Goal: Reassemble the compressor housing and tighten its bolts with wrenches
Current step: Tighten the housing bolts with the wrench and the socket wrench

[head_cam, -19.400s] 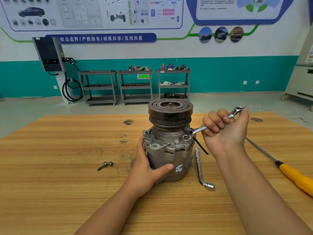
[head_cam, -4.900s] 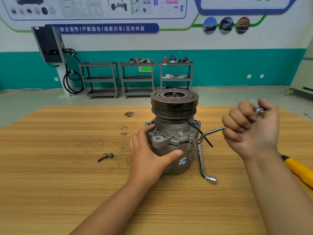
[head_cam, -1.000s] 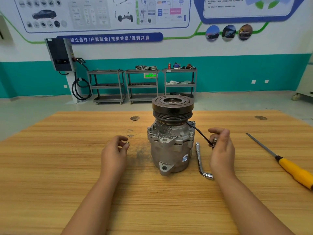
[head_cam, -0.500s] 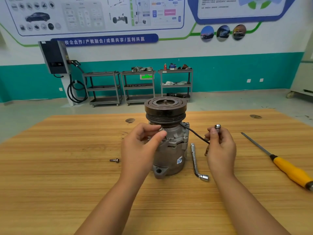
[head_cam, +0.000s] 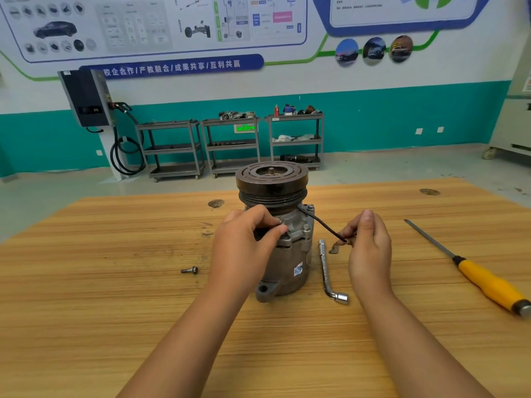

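Furthest left on the wooden table, one spare bolt lies by itself, well apart from the work. Next is the left hand. A second ago it hung loose over the bench. Now it has come up to the compressor, thumb and forefinger pinching a small bolt at the housing flange, just under the grooved pulley. To me that looks like starting a thread by finger, not tightening.

The compressor stands upright mid-table. It has been turned since the spanner work a few seconds back, so a mounting ear now faces the near edge. A seated bolt head shows on the flange's right side.

From there a black wire slopes down to the right, its tip at the fingers of the right hand. Between compressor and that hand, the L-shaped socket wrench lies flat and untouched. The right hand has given up the ring spanner, and I cannot see where that went. Half a second ago a bolt head showed above its fingers. Now they curl in by the wire's tip, and I cannot tell whether they hold anything. Far right lies a yellow-handled screwdriver.

So the job has stepped back from wrench to fingers. Another bolt is going in and one is still on the table, so I judge that wrench work remains.
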A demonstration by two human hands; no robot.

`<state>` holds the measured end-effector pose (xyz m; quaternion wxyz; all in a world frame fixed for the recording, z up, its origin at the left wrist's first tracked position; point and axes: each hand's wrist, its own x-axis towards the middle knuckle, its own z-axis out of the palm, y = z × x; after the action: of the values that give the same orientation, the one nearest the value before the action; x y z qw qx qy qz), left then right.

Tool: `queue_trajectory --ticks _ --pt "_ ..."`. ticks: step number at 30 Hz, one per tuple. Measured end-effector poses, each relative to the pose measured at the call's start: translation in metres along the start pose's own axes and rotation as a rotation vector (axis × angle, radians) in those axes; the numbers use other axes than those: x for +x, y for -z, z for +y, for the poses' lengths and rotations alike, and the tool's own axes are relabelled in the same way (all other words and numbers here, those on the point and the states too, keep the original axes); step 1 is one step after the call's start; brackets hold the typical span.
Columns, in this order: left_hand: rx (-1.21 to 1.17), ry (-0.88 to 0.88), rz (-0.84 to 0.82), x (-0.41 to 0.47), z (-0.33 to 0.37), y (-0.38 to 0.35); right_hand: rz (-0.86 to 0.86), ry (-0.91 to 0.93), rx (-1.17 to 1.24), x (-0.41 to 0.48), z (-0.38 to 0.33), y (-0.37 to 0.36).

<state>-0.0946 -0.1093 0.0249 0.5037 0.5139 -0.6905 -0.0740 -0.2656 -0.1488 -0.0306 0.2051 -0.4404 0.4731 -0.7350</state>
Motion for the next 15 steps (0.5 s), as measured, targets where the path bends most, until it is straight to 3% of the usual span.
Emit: queue_trajectory --ticks 15 --pt "0.231 -0.235 -0.016 0.0006 0.0103 0.0046 0.045 -0.118 0.068 0.0017 0.0026 -0.0013"
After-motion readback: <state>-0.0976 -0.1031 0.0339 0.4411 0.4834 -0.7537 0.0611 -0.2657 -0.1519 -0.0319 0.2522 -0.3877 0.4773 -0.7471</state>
